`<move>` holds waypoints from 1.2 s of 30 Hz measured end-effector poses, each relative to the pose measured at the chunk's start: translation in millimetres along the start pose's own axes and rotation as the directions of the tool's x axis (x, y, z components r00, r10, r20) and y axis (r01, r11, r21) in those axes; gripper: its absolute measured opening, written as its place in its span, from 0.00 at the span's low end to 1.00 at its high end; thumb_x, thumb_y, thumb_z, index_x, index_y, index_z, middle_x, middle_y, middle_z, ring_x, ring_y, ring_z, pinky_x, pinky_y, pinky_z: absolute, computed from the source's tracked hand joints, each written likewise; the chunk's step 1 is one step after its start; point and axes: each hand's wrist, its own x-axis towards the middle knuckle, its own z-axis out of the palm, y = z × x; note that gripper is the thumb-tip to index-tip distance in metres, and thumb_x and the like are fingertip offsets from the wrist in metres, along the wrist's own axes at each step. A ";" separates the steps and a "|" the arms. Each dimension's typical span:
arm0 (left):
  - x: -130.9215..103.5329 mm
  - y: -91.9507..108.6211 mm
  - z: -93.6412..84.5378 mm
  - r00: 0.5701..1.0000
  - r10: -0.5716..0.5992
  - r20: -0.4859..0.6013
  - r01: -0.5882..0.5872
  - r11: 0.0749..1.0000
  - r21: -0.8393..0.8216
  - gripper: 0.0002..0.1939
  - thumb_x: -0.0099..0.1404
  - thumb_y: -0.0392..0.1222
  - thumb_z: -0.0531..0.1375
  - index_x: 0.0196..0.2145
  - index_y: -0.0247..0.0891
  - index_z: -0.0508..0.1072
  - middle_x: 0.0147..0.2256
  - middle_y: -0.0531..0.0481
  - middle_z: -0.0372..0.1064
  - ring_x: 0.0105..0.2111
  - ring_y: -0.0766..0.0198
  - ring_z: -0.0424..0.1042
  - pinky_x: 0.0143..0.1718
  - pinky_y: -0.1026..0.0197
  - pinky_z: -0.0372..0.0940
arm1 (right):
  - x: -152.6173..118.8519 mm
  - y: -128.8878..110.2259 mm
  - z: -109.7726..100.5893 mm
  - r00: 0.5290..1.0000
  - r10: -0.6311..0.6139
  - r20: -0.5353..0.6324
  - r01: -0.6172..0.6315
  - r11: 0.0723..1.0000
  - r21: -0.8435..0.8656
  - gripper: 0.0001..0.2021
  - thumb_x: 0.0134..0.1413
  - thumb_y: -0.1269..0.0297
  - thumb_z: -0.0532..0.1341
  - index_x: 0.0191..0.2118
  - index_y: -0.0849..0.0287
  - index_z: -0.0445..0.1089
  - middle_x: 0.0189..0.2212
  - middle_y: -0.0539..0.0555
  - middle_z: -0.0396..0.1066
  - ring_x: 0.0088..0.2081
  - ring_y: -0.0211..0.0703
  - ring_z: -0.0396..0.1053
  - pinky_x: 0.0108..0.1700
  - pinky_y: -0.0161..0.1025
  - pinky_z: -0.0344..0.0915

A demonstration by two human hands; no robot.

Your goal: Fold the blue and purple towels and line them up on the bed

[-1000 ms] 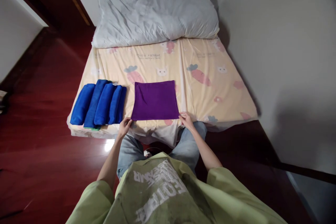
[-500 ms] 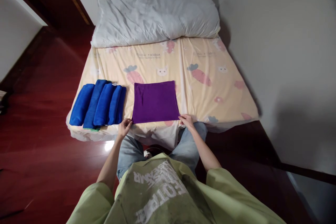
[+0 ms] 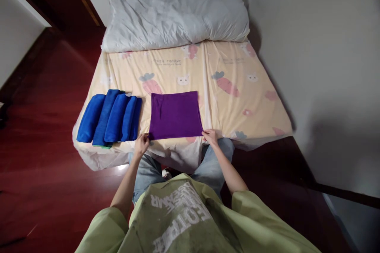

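A purple cloth [image 3: 175, 115] lies flat near the front edge of the bed, with a small crease toward its left side. My left hand [image 3: 141, 143] pinches its near left corner, and my right hand [image 3: 210, 136] pinches the near right corner. Left of the cloth, several rolled or folded blue cloths [image 3: 114, 118] lie side by side, close to my left hand. A bit of green edge shows beneath them.
The bed has a yellow sheet [image 3: 246, 87] printed with carrots and rabbits. A large grey-white quilt [image 3: 178, 8] is bunched at its far end. A pale wall [image 3: 320, 55] stands on the right, and dark red floor [image 3: 35, 146] shows on the left.
The bed's white edging at the front left hangs slightly lower and farther out. Both hands keep their places at the purple cloth's corners.
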 end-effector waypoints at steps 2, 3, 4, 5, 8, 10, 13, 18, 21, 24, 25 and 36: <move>2.0 10.0 0.1 1.000 0.023 -0.019 -0.021 0.996 0.085 0.15 0.61 0.38 0.55 0.43 0.41 0.77 0.40 0.39 0.74 0.43 0.46 0.74 0.48 0.48 0.68 | -2.7 -10.4 1.0 0.995 -0.093 -0.047 0.083 0.982 -0.171 0.08 0.46 0.57 0.66 0.28 0.55 0.71 0.22 0.53 0.74 0.26 0.48 0.75 0.29 0.40 0.72; 5.0 16.9 1.1 0.998 0.046 -0.034 -0.042 0.991 0.124 0.16 0.61 0.37 0.55 0.43 0.41 0.78 0.42 0.36 0.74 0.47 0.43 0.73 0.50 0.45 0.67 | -4.2 -18.2 3.3 0.982 -0.172 -0.084 0.143 0.951 -0.275 0.06 0.48 0.60 0.65 0.31 0.55 0.74 0.28 0.55 0.77 0.33 0.50 0.77 0.36 0.43 0.75; 10.0 24.9 3.0 0.996 0.080 -0.044 -0.072 0.985 0.156 0.16 0.62 0.37 0.55 0.45 0.41 0.78 0.46 0.34 0.73 0.51 0.40 0.71 0.53 0.43 0.66 | -5.3 -27.9 7.1 0.958 -0.263 -0.115 0.204 0.905 -0.373 0.08 0.50 0.62 0.63 0.37 0.55 0.76 0.35 0.58 0.78 0.40 0.52 0.78 0.44 0.46 0.75; 17.2 34.0 5.9 0.991 0.122 -0.048 -0.112 0.978 0.174 0.17 0.63 0.38 0.55 0.48 0.40 0.78 0.50 0.33 0.72 0.56 0.39 0.68 0.56 0.41 0.64 | -5.5 -39.3 12.9 0.926 -0.354 -0.129 0.262 0.852 -0.453 0.13 0.53 0.64 0.62 0.44 0.56 0.76 0.43 0.61 0.78 0.48 0.55 0.76 0.52 0.50 0.73; 52.2 63.9 21.0 0.963 0.268 -0.009 -0.264 0.953 0.147 0.24 0.69 0.42 0.53 0.60 0.39 0.72 0.64 0.35 0.62 0.68 0.41 0.56 0.66 0.39 0.54 | 4.1 -77.1 39.6 0.831 -0.556 -0.032 0.449 0.703 -0.552 0.23 0.63 0.64 0.55 0.63 0.59 0.68 0.63 0.65 0.66 0.65 0.57 0.63 0.66 0.56 0.61; 83.5 80.6 34.6 0.940 0.339 0.036 -0.341 0.934 0.110 0.28 0.70 0.45 0.52 0.65 0.36 0.67 0.69 0.36 0.56 0.72 0.43 0.48 0.70 0.39 0.47 | 20.9 -97.1 60.0 0.792 -0.606 0.080 0.542 0.637 -0.548 0.26 0.67 0.61 0.52 0.68 0.59 0.62 0.70 0.62 0.57 0.71 0.56 0.53 0.71 0.56 0.53; 134.0 91.4 52.9 0.940 0.334 0.076 -0.340 0.936 0.092 0.32 0.71 0.48 0.52 0.68 0.32 0.64 0.71 0.34 0.51 0.73 0.41 0.44 0.71 0.36 0.43 | 54.7 -106.6 81.6 0.802 -0.575 0.163 0.559 0.624 -0.546 0.28 0.69 0.58 0.52 0.70 0.60 0.58 0.73 0.61 0.51 0.74 0.57 0.45 0.74 0.60 0.44; 204.5 74.3 64.2 0.970 0.243 0.030 -0.245 0.965 0.092 0.36 0.71 0.54 0.53 0.70 0.30 0.60 0.72 0.33 0.45 0.74 0.42 0.37 0.72 0.37 0.39 | 90.0 -83.3 89.3 0.837 -0.540 0.091 0.481 0.646 -0.592 0.30 0.71 0.54 0.49 0.72 0.61 0.54 0.74 0.62 0.48 0.75 0.54 0.44 0.75 0.60 0.37; 230.2 63.1 64.9 0.971 0.240 0.005 -0.239 0.966 0.103 0.38 0.72 0.55 0.51 0.71 0.29 0.56 0.74 0.35 0.40 0.75 0.46 0.33 0.73 0.38 0.35 | 92.7 -75.2 89.8 0.830 -0.552 0.078 0.474 0.626 -0.620 0.30 0.71 0.54 0.49 0.73 0.59 0.53 0.74 0.59 0.46 0.75 0.52 0.42 0.75 0.58 0.36; 240.3 63.1 65.0 0.973 0.232 0.001 -0.230 0.964 0.135 0.38 0.74 0.55 0.48 0.72 0.28 0.54 0.74 0.35 0.36 0.75 0.47 0.32 0.73 0.39 0.32 | 92.4 -76.9 91.1 0.840 -0.536 0.083 0.452 0.608 -0.653 0.30 0.72 0.54 0.48 0.74 0.60 0.52 0.75 0.58 0.45 0.75 0.51 0.41 0.76 0.57 0.35; 239.7 65.8 64.6 0.974 0.227 0.006 -0.226 0.962 0.153 0.37 0.74 0.55 0.47 0.72 0.27 0.54 0.74 0.35 0.36 0.75 0.47 0.32 0.73 0.38 0.32 | 91.9 -78.1 91.1 0.845 -0.527 0.086 0.444 0.603 -0.663 0.30 0.72 0.54 0.48 0.74 0.60 0.52 0.75 0.58 0.45 0.75 0.51 0.41 0.76 0.57 0.34; 206.1 75.9 59.2 0.978 0.209 0.017 -0.208 0.960 0.184 0.38 0.74 0.54 0.47 0.71 0.23 0.54 0.74 0.31 0.37 0.74 0.43 0.34 0.73 0.37 0.35 | 120.6 -107.5 84.9 0.852 -0.502 0.148 0.458 0.578 -0.675 0.31 0.72 0.54 0.47 0.72 0.66 0.54 0.74 0.64 0.46 0.75 0.56 0.40 0.75 0.62 0.32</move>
